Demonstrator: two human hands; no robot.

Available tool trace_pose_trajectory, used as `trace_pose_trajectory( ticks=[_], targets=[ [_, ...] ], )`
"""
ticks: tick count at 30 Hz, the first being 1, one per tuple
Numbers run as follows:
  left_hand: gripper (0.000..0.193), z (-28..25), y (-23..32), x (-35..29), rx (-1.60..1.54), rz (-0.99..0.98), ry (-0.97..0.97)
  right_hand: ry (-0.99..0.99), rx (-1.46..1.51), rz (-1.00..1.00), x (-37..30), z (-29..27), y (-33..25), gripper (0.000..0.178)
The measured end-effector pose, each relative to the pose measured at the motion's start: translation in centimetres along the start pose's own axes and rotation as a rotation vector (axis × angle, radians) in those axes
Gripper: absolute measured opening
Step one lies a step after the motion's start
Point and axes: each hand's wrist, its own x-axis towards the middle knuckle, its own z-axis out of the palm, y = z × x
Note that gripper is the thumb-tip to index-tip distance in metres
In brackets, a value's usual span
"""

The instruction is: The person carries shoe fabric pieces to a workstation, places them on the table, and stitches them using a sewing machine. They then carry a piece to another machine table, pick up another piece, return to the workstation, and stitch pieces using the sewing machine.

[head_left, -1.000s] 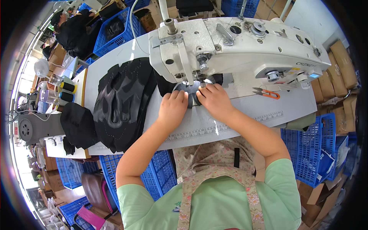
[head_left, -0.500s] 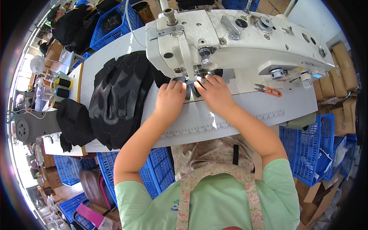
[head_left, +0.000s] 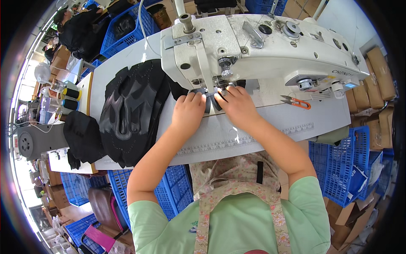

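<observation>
At the needle of a white sewing machine (head_left: 253, 53), both my hands work on a small black fabric piece (head_left: 213, 106). My left hand (head_left: 188, 111) lies to the left of the presser foot, its fingers curled and pressed together on the piece. My right hand (head_left: 237, 106) is just right of the foot, with thumb and fingers closed on the fabric's edge. Parts of the piece show between and behind the hands; the needle point is hidden. Left of the machine head lies a stack of black cut pieces (head_left: 129, 112) with glossy, shaped panels.
Orange-handled thread snips (head_left: 296, 102) lie on the right of the table (head_left: 270, 116). Black cloth (head_left: 83, 137) and thread spools (head_left: 71, 93) are at the left. Blue crates (head_left: 338, 165) stand beside and below the table. Another person (head_left: 78, 31) sits at the far left.
Both hands stay by the presser foot, with small finger shifts on the fabric. The whole view has moved slightly; the black stack and snips lie as before.
</observation>
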Motion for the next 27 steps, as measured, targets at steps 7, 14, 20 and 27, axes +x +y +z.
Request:
trace_pose_trajectory(
  ticks=[7, 14, 20, 27],
  targets=[
    [0.026, 0.24, 0.00, 0.01, 0.012, 0.001, 0.035, -0.001, 0.009, 0.001, 0.03, 0.07, -0.03, 0.034],
    [0.033, -0.18, 0.22, 0.00, -0.028, -0.058, -0.126, -0.026, 0.000, 0.015, 0.02, 0.06, -0.10, 0.034],
    [0.035, -0.13, 0.26, 0.17, -0.006, -0.067, -0.140, -0.011, 0.003, 0.018, 0.07, -0.02, -0.17, 0.035],
    [0.034, -0.35, 0.10, 0.42, 0.001, -0.075, -0.165, -0.009, 0.011, 0.021, 0.02, 0.09, -0.18, 0.033]
  ],
)
